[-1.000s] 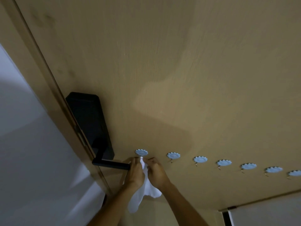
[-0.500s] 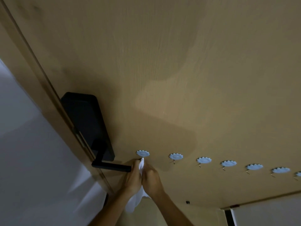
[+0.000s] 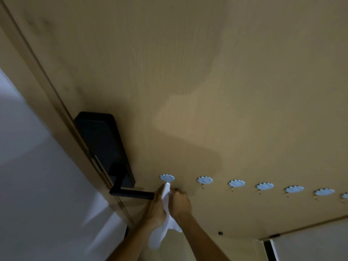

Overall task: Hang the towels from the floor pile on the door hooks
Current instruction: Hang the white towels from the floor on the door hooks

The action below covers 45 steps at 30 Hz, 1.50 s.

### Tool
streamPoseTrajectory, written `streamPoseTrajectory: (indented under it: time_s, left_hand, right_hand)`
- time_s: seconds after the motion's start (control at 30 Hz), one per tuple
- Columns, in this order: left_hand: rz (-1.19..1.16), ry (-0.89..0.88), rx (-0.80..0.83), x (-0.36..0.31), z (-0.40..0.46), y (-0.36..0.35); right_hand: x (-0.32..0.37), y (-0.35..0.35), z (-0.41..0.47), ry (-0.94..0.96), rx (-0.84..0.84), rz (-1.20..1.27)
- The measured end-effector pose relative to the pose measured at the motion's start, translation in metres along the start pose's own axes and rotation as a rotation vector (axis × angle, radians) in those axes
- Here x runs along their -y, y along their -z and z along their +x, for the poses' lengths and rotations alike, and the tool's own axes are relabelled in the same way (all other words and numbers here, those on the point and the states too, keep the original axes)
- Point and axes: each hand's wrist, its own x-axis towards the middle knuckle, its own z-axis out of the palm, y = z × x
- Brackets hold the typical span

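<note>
Two hands at the door (image 3: 207,91), both just below the first hook (image 3: 167,178), the one nearest the black lever handle (image 3: 131,194). Left hand (image 3: 157,208) and right hand (image 3: 179,202) are each curled round the same white towel (image 3: 165,198), pinching it between them; exact finger placement unclear in the dim light.

Towel position: its top edge touches the underside of the first hook's flower-shaped base, where the metal prong should be. The prong itself is hidden behind cloth. The rest of the towel drops between the wrists and ends in a loose fold below them.

Step in hand, as judged: threading or looping the towel's upper corner onto the first hook. Cannot tell whether it has caught yet.

Next move calls for: a small lift and settle so the cloth seats on the prong, then a gentle release, both hands easing off together so the towel's weight does not pull it free.

Orientation: the towel's long axis runs down the door from the first hook, top end pointing up at the hook, free end pointing toward the floor.

Six more hooks (image 3: 204,180) run in a row away from the first, all bare.
</note>
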Motion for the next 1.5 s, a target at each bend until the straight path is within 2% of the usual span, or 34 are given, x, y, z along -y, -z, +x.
streamPoseTrajectory:
  time_s: [0.1, 0.2, 0.3, 0.47, 0.53, 0.6, 0.63, 0.7, 0.73, 0.97, 1.2, 1.37, 1.5]
  left_hand:
    - [0.111, 0.119, 0.022, 0.001, -0.007, -0.002]
    - [0.213, 0.097, 0.036, -0.006, -0.018, -0.004]
    - [0.384, -0.046, -0.012, -0.021, -0.028, -0.009]
    - [0.581, -0.345, 0.054, -0.059, -0.056, -0.033]
    - [0.630, -0.502, -0.010, -0.082, -0.074, -0.053]
    - [0.672, -0.583, -0.115, -0.110, -0.095, -0.077]
    - [0.684, -0.602, -0.054, -0.124, -0.107, -0.094]
    - [0.729, -0.588, 0.183, -0.153, -0.136, -0.135]
    - [0.752, -0.610, 0.237, -0.167, -0.151, -0.158]
    - [0.850, -0.872, 0.471, -0.244, -0.299, -0.324]
    - [1.061, -1.119, 0.712, -0.277, -0.452, -0.466]
    - [1.223, -1.234, 0.814, -0.289, -0.515, -0.538]
    - [1.303, -1.250, 0.870, -0.304, -0.538, -0.601]
  right_hand:
    - [-0.013, -0.003, -0.008, -0.036, 0.097, 0.001]
    - [-0.025, 0.001, -0.021, -0.038, 0.124, 0.010]
    - [-0.040, 0.009, -0.036, -0.031, 0.102, 0.017]
    - [-0.086, 0.035, -0.076, -0.086, 0.032, -0.034]
    - [-0.120, 0.048, -0.105, -0.139, -0.012, -0.051]
    - [-0.159, 0.059, -0.140, -0.215, -0.065, -0.044]
    - [-0.181, 0.063, -0.161, -0.262, -0.093, -0.035]
    - [-0.228, 0.069, -0.208, -0.358, -0.133, -0.019]
    - [-0.252, 0.071, -0.235, -0.408, -0.150, -0.013]
    - [-0.398, 0.060, -0.451, -0.800, -0.228, 0.076]
    - [-0.480, 0.012, -0.648, -1.183, -0.240, 0.267]
    - [-0.512, -0.023, -0.722, -1.314, -0.197, 0.397]
    - [-0.556, -0.044, -0.761, -1.359, -0.181, 0.502]
